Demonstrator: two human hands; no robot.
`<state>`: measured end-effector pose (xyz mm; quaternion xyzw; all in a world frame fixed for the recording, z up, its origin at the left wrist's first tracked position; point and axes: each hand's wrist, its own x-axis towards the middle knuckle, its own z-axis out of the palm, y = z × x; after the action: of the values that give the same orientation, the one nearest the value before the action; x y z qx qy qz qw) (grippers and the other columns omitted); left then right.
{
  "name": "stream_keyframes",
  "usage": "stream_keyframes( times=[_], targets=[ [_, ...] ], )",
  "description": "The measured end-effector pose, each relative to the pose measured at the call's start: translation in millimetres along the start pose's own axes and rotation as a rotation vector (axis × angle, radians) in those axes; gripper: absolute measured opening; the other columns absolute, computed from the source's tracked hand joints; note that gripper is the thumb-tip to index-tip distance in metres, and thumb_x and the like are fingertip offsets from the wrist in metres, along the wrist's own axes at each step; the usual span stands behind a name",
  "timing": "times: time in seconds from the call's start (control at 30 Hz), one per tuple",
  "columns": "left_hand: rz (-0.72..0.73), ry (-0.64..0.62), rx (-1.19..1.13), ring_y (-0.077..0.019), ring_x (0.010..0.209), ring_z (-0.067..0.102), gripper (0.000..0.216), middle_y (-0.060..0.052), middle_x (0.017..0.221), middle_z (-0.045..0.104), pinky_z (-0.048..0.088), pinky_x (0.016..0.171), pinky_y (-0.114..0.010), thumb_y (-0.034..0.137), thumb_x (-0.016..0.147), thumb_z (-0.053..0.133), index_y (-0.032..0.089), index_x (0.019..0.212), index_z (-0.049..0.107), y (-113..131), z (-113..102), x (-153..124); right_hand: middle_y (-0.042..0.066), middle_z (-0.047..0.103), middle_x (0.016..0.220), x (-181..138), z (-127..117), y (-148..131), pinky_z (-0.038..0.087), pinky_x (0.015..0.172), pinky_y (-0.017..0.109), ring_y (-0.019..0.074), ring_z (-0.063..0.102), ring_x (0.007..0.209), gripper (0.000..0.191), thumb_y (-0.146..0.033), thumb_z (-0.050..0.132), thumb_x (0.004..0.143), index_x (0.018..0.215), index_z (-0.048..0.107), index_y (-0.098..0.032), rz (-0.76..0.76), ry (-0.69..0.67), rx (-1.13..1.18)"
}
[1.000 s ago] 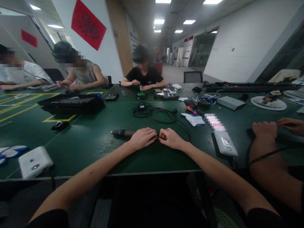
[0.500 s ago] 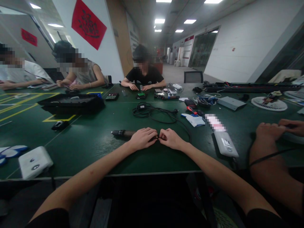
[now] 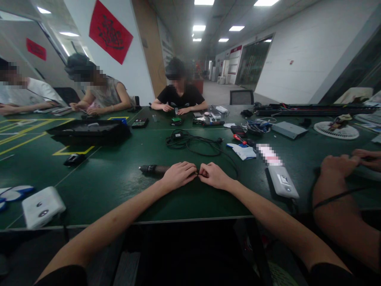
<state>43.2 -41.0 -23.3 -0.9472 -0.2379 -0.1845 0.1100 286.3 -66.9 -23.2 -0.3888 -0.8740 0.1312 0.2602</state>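
A dark cylindrical electric screwdriver (image 3: 153, 170) lies on the table with its metal-tipped chuck to the left. My left hand (image 3: 180, 174) is closed over its body and hides much of it. At its rear end, my right hand (image 3: 214, 175) is closed in a pinch on a small dark piece, mostly covered by fingers. Behind my right wrist runs a black cord (image 3: 202, 153), which appears to lead to that piece. The fingertips of both hands nearly meet around a tiny brass-coloured spot.
White boxes stand left (image 3: 44, 206) and right (image 3: 282, 182). Beyond are a black tray (image 3: 89, 131), a red screwdriver (image 3: 239, 139), a blue-white packet (image 3: 243, 151) and a white fan grille (image 3: 336, 129). A co-worker's arm (image 3: 339, 194) rests close on the right; several people sit opposite.
The camera view has shifted slightly. Both hands keep almost the same place and grip, with only a small change at the right fingertips.
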Motion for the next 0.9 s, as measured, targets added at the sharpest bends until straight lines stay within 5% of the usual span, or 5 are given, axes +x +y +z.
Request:
stream_keyframes(
  times=[0.9],
  targets=[
    [0.009, -0.006, -0.007, -0.0224, 0.115, 0.063, 0.023, -0.007, 0.124, 0.068, 0.052, 0.095, -0.037, 0.038, 0.106, 0.049, 0.022, 0.118, 0.061, -1.2, 0.2, -0.7, -0.005, 0.06, 0.071, 0.0, 1.1, 0.2, 0.04, 0.086, 0.029, 0.0123, 0.055, 0.065, 0.013, -0.017, 0.07, 0.09, 0.093, 0.058, -0.02, -0.009, 0.01, -0.007]
  ],
)
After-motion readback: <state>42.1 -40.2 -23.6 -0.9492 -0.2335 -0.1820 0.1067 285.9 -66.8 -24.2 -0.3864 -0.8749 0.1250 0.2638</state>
